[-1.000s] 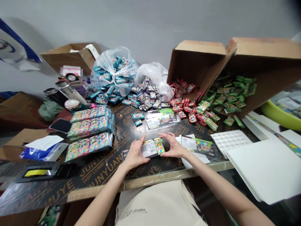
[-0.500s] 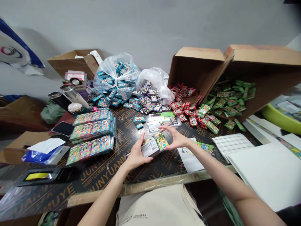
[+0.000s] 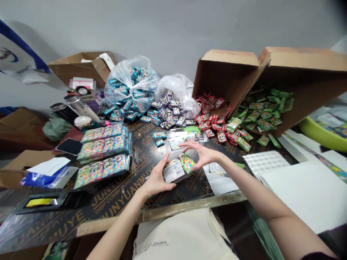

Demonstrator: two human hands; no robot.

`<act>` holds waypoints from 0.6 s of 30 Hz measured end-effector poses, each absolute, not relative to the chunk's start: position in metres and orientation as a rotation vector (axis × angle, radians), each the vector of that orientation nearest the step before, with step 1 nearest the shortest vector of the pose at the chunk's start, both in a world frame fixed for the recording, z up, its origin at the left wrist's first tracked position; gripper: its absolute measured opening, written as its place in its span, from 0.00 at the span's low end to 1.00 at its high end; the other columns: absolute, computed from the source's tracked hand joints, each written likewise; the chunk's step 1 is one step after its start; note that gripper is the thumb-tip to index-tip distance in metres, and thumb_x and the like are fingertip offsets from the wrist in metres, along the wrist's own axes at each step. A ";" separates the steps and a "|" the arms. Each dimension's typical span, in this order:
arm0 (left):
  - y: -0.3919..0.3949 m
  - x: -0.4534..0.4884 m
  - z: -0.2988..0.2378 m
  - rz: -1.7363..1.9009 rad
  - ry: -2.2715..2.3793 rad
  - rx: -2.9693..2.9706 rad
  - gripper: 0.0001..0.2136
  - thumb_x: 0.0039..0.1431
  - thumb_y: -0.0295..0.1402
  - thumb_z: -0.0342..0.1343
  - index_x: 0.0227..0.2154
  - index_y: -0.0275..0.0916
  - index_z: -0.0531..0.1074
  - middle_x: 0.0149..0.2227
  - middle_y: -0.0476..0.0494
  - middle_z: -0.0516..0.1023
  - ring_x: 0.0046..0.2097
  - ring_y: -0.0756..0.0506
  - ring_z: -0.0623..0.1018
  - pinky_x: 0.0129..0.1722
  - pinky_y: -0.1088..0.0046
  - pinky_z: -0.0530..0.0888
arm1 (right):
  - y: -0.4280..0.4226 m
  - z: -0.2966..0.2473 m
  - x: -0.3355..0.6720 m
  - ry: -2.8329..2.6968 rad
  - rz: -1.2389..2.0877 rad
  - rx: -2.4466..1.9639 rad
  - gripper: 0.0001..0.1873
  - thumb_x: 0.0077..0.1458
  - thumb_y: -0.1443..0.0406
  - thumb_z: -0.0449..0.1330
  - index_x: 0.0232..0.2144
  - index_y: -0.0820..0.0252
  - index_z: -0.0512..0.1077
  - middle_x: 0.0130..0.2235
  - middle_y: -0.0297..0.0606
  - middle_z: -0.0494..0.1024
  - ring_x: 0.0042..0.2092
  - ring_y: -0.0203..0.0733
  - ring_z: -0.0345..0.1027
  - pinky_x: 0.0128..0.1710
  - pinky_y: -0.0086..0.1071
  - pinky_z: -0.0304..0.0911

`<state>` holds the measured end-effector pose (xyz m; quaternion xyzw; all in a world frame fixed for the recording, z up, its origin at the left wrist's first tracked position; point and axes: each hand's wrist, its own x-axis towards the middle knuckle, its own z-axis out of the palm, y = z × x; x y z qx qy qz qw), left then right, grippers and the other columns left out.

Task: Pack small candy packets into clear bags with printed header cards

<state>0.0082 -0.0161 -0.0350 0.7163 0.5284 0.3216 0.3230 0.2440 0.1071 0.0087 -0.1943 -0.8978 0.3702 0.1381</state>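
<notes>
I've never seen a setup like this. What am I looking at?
There is no machine, just someone's bare hands, filmed from a camera on their head, looking forward and down. The left hand holds a printed packet; the right hand curves around its other end, though its grip is unclear. On the dark table are stacked packs at left, a clear bag of blue boxes behind, then purple boxes, red boxes and green boxes, with white sheets at right.
</notes>
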 end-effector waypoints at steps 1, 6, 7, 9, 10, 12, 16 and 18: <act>-0.017 0.010 -0.034 0.852 1.377 1.898 0.50 0.35 0.33 0.64 0.61 0.39 0.40 0.51 0.39 0.64 0.51 0.41 0.67 0.53 0.61 0.61 | 0.105 0.010 0.242 -2.601 1.059 -0.563 0.49 0.35 0.55 0.67 0.58 0.54 0.51 0.47 0.40 0.70 0.55 0.50 0.56 0.58 0.49 0.26; -0.016 0.021 -0.039 1.039 1.492 1.814 0.51 0.34 0.34 0.65 0.61 0.41 0.42 0.49 0.41 0.65 0.49 0.41 0.68 0.51 0.62 0.64 | 0.087 0.010 0.233 -2.318 1.206 -0.572 0.45 0.38 0.54 0.66 0.57 0.50 0.53 0.54 0.42 0.64 0.57 0.50 0.54 0.59 0.48 0.33; -0.014 0.024 -0.041 1.118 1.564 1.745 0.50 0.33 0.34 0.66 0.60 0.42 0.43 0.49 0.41 0.64 0.49 0.41 0.67 0.51 0.62 0.64 | 0.082 0.007 0.229 -2.137 1.256 -0.645 0.43 0.40 0.53 0.65 0.57 0.49 0.52 0.54 0.41 0.64 0.57 0.49 0.54 0.58 0.47 0.39; -0.010 0.030 -0.048 1.304 1.692 1.517 0.48 0.34 0.36 0.66 0.59 0.42 0.47 0.48 0.41 0.65 0.48 0.41 0.68 0.50 0.62 0.65 | 0.072 -0.003 0.219 -1.709 1.364 -0.819 0.38 0.47 0.52 0.59 0.57 0.47 0.50 0.53 0.40 0.66 0.54 0.46 0.60 0.53 0.44 0.53; -0.008 0.034 -0.052 1.388 1.701 1.376 0.45 0.35 0.38 0.65 0.58 0.41 0.51 0.47 0.42 0.66 0.47 0.42 0.69 0.49 0.63 0.66 | 0.067 -0.009 0.212 -1.513 1.427 -0.889 0.34 0.50 0.51 0.56 0.57 0.47 0.50 0.51 0.40 0.68 0.51 0.45 0.63 0.48 0.41 0.59; -0.005 0.045 -0.057 1.487 1.580 1.110 0.33 0.41 0.39 0.62 0.53 0.39 0.61 0.44 0.42 0.70 0.44 0.44 0.71 0.46 0.65 0.68 | 0.059 -0.021 0.196 -1.211 1.542 -0.983 0.30 0.52 0.51 0.52 0.55 0.48 0.52 0.45 0.39 0.72 0.43 0.43 0.69 0.39 0.38 0.65; -0.008 0.072 -0.054 1.560 1.232 0.623 0.17 0.49 0.42 0.56 0.37 0.34 0.73 0.36 0.43 0.76 0.38 0.47 0.75 0.40 0.70 0.70 | 0.049 -0.034 0.171 -0.844 1.534 -1.070 0.21 0.47 0.57 0.58 0.44 0.56 0.61 0.33 0.35 0.76 0.32 0.41 0.71 0.29 0.33 0.65; -0.010 0.079 -0.047 1.581 1.149 0.386 0.15 0.48 0.43 0.56 0.30 0.34 0.73 0.30 0.45 0.77 0.33 0.48 0.76 0.35 0.72 0.71 | 0.047 -0.033 0.168 -0.768 1.514 -1.092 0.20 0.42 0.63 0.59 0.40 0.56 0.61 0.27 0.31 0.76 0.27 0.39 0.69 0.25 0.31 0.63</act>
